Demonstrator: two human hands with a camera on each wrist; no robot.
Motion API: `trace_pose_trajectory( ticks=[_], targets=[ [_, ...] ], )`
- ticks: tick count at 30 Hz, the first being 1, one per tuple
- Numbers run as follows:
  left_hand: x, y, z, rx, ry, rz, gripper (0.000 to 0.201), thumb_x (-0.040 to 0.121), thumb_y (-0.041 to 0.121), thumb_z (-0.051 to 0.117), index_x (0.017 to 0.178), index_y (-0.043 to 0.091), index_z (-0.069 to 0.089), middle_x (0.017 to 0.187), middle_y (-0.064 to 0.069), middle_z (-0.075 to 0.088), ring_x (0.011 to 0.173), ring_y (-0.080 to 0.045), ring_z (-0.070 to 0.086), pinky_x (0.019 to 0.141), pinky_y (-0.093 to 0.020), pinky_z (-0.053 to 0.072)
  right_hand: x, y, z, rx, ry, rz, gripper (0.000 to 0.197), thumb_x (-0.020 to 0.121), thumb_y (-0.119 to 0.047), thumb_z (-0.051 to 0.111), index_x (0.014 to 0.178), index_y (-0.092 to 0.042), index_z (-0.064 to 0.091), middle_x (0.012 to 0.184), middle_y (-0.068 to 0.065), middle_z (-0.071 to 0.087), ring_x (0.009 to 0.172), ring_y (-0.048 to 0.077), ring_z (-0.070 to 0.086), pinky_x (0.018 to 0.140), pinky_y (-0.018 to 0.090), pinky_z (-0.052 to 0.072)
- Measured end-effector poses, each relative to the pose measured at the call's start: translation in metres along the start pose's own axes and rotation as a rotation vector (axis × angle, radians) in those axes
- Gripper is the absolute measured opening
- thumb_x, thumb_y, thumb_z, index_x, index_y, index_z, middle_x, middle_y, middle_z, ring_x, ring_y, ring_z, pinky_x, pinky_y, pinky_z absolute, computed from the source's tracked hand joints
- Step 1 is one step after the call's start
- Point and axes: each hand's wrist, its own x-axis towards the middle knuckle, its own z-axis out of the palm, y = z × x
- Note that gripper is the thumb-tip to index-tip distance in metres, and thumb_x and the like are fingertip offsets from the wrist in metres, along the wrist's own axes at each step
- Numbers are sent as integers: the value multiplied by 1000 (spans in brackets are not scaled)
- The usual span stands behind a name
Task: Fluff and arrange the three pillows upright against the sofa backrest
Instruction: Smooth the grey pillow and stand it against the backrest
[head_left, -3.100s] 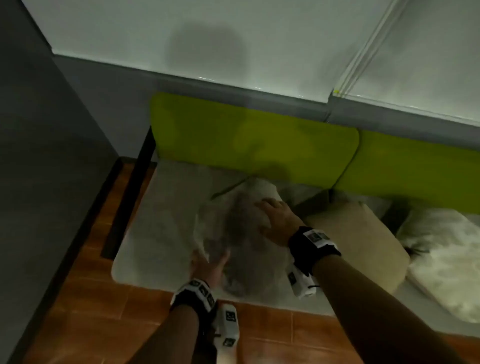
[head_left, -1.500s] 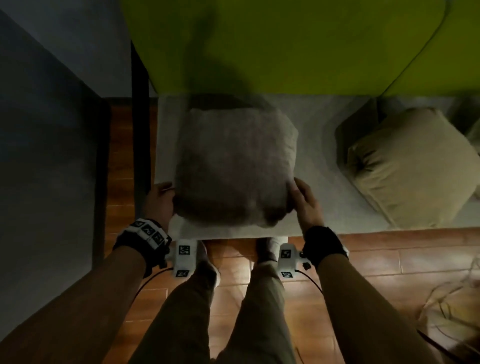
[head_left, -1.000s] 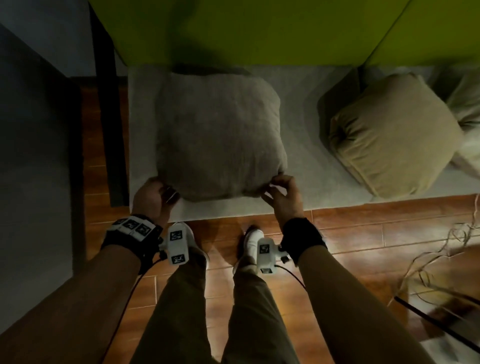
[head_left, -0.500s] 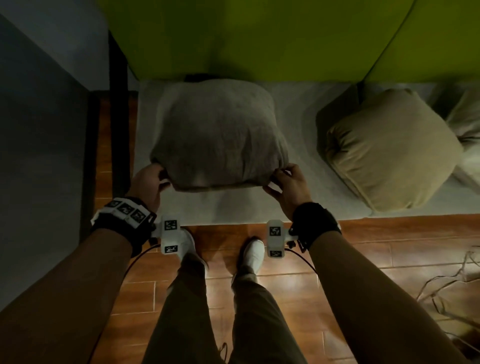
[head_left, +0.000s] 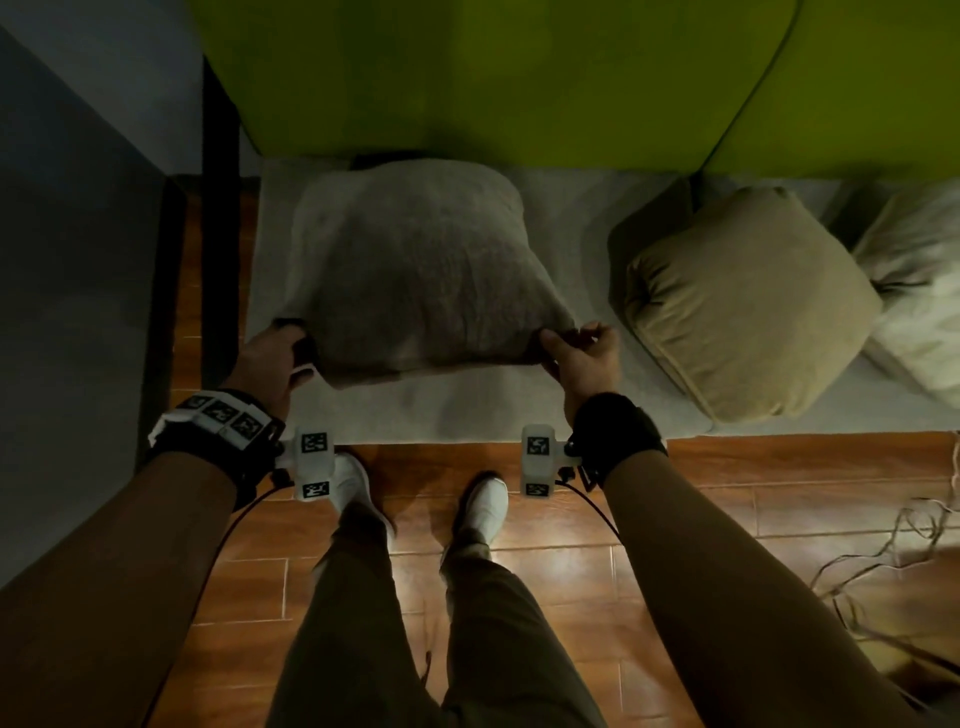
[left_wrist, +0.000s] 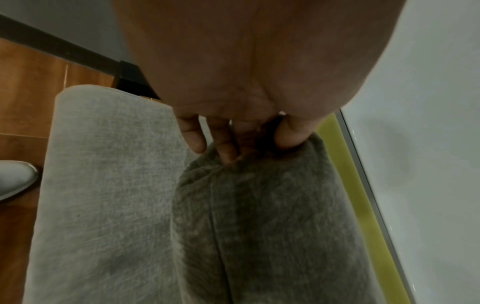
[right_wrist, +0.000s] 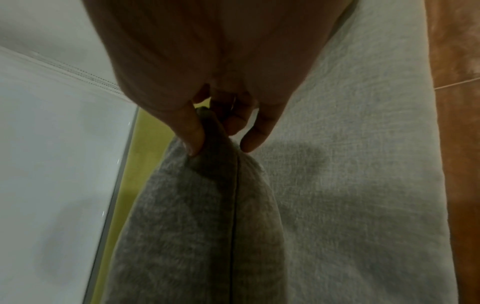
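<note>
A grey fuzzy pillow (head_left: 415, 270) is tilted up off the pale seat cushion (head_left: 467, 410), its far edge near the green backrest (head_left: 467, 78). My left hand (head_left: 275, 358) pinches its near left corner; in the left wrist view the left hand (left_wrist: 249, 148) has thumb and fingers on the grey pillow (left_wrist: 259, 226). My right hand (head_left: 582, 353) pinches the near right corner, and in the right wrist view the right hand (right_wrist: 218, 139) grips the grey pillow (right_wrist: 202, 226). A tan pillow (head_left: 748, 301) lies flat to the right. A cream pillow (head_left: 919, 296) lies at the right edge.
A dark sofa frame bar (head_left: 221, 208) runs along the seat's left end beside a grey wall (head_left: 78, 260). The wooden floor (head_left: 519, 571) holds my white shoes (head_left: 353, 483), and loose cables (head_left: 893, 561) lie at the right.
The grey pillow went from lying flat under my hands to being gripped at its two near corners and raised, its near edge lifting off the seat toward the backrest.
</note>
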Motion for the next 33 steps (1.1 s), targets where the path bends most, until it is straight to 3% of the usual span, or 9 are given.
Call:
trace_pose_trajectory(
  ticks=[4,7,12,18,21,24,26,30,33],
  targets=[
    [-5,9,8,22,40,-28,37,102,23,48,135,8,55,138,-14,57,126,-30,56,95,-39,51,-5,7,1,-188,33,178,42,92,-31,74,128,-16,56,109,2,59,91,17,59,87,39,60],
    [-8,12,7,5,11,-17,26,102,18,50,126,15,58,129,-10,61,119,-28,59,85,-36,50,-6,8,-5,-599,5,-35,34,93,-46,70,113,-21,58,104,0,63,92,21,65,87,44,61],
    [-15,11,-4,-34,17,17,39,100,13,50,139,19,49,129,-8,57,113,-28,58,83,-41,51,-2,4,-22,-250,-178,63,41,88,-6,76,118,-19,51,124,7,58,111,25,64,92,43,60],
    [-25,-4,-15,-75,70,33,40,99,8,56,138,12,49,127,-10,55,115,-31,59,96,-44,53,1,6,-29,-106,-158,114,41,96,-14,67,134,-16,53,128,7,60,115,24,62,93,41,56],
    [-24,-7,-24,-65,103,10,35,95,6,62,129,10,54,128,-16,58,115,-33,60,97,-45,53,8,8,-29,-396,-92,54,47,93,-11,70,137,-17,56,116,1,64,108,21,65,94,41,58],
    [-26,-9,-28,-125,100,-74,23,94,7,61,117,9,57,123,-15,60,112,-33,61,87,-43,55,14,10,-26,-842,-57,-70,30,88,-23,75,117,-21,67,102,4,71,95,24,70,88,47,61],
    [-30,-12,-30,-192,87,-100,11,95,12,60,106,12,60,121,-13,62,109,-32,62,86,-44,55,17,10,-23,-777,-31,-28,20,92,-24,70,110,-23,64,109,8,68,94,24,69,84,46,62],
    [-34,-19,-33,-345,6,-97,12,95,11,56,106,12,62,126,-14,61,113,-34,61,98,-49,54,12,5,-28,-204,-122,223,26,104,-20,48,124,-11,60,119,12,65,108,28,65,81,37,55],
    [-40,-22,-29,-333,-34,-50,15,92,-3,47,91,11,53,118,-16,57,112,-37,58,99,-55,52,17,6,-38,-370,-136,160,21,103,-11,51,119,-10,64,122,17,66,109,29,67,80,34,55]
  ],
)
